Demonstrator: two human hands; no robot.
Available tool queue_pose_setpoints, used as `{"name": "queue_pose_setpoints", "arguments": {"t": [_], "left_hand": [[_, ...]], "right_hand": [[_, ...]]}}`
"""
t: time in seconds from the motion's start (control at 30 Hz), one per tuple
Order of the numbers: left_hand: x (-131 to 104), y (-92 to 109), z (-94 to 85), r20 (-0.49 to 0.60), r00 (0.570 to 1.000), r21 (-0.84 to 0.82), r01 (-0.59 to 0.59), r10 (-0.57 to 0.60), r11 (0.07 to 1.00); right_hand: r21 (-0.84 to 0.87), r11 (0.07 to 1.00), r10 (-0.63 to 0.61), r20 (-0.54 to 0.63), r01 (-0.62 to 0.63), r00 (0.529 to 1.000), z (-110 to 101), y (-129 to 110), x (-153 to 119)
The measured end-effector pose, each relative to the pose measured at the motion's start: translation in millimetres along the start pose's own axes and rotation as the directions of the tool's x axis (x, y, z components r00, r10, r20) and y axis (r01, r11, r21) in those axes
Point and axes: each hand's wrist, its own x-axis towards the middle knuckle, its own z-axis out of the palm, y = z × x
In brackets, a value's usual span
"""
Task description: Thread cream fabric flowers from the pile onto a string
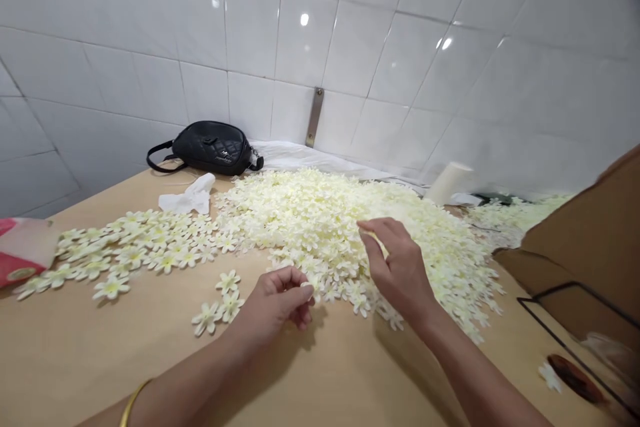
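My left hand [277, 300] pinches an artificial flower [312, 285] between thumb and fingertips, just above the table. The fingers partly cover it. My right hand [400, 267] is raised over the flower pile, thumb and forefinger brought together. Whatever lies in that pinch is too small to make out. A large heap of pale yellow-white artificial flowers [310, 213] spreads behind and between both hands. Several single flowers [230, 307] lie on the table beside my left wrist.
More flowers [165, 247] fan out leftward to a red and white bag [25, 250]. A black pouch [213, 147] and crumpled white tissue [193, 195] sit at the back left. A cream roll [447, 183] leans near the tiled wall. A cardboard box [585, 240] bounds the right side.
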Motion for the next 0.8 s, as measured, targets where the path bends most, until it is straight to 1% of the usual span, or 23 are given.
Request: {"name": "queue_pose_setpoints", "arguments": {"t": [0.03,0.1,0.13,0.2,0.27,0.33,0.4,0.47,0.67,0.8], "left_hand": [[-0.2,-1.0,-0.1,0.003,1.000,-0.006,-0.010,0.010,1.000],[-0.1,-3.2,-1.0,0.020,1.000,-0.029,-0.019,0.020,0.999],[0.0,-4.1,-1.8,0.030,0.999,-0.045,-0.016,0.018,0.999],[0.0,-4.9,-3.5,0.050,0.999,-0.077,0.001,0.003,0.997],[-0.6,-4.2,-4.5,0.075,0.997,-0.107,0.019,-0.011,0.994],[-1.9,-2.7,-4.1,0.089,0.996,-0.154,0.027,-0.013,0.988],[-3.3,-1.7,-2.8,0.095,0.995,-0.202,0.026,-0.007,0.979],[-3.9,-1.9,-1.8,0.091,0.996,-0.214,0.015,0.004,0.977],[-0.9,-8.5,-4.0,0.113,0.993,-0.144,0.052,-0.036,0.988],[0.0,-9.3,-3.4,0.109,0.993,-0.158,0.052,-0.035,0.986]], "right_hand": [[0.079,0.997,-0.030,0.070,0.025,0.997,-0.9,-12.6,-10.8],[0.178,0.983,-0.069,0.194,0.035,0.979,0.8,-32.7,-28.0],[0.210,0.977,-0.081,0.241,0.029,0.967,3.2,-39.4,-34.0],[0.259,0.966,-0.078,0.287,0.001,0.955,9.6,-46.4,-41.0],[0.298,0.953,-0.040,0.289,-0.050,0.957,15.7,-47.3,-43.4],[0.329,0.942,-0.020,0.274,-0.074,0.961,19.5,-45.7,-44.0],[0.347,0.935,-0.027,0.270,-0.072,0.962,21.3,-43.7,-45.0],[0.348,0.936,-0.042,0.265,-0.055,0.963,21.9,-41.7,-47.0],[0.238,0.971,-0.070,0.261,0.006,0.963,24.1,-37.6,-54.0],[0.211,0.977,-0.014,0.260,-0.043,0.965,25.1,-37.9,-53.9]]}}
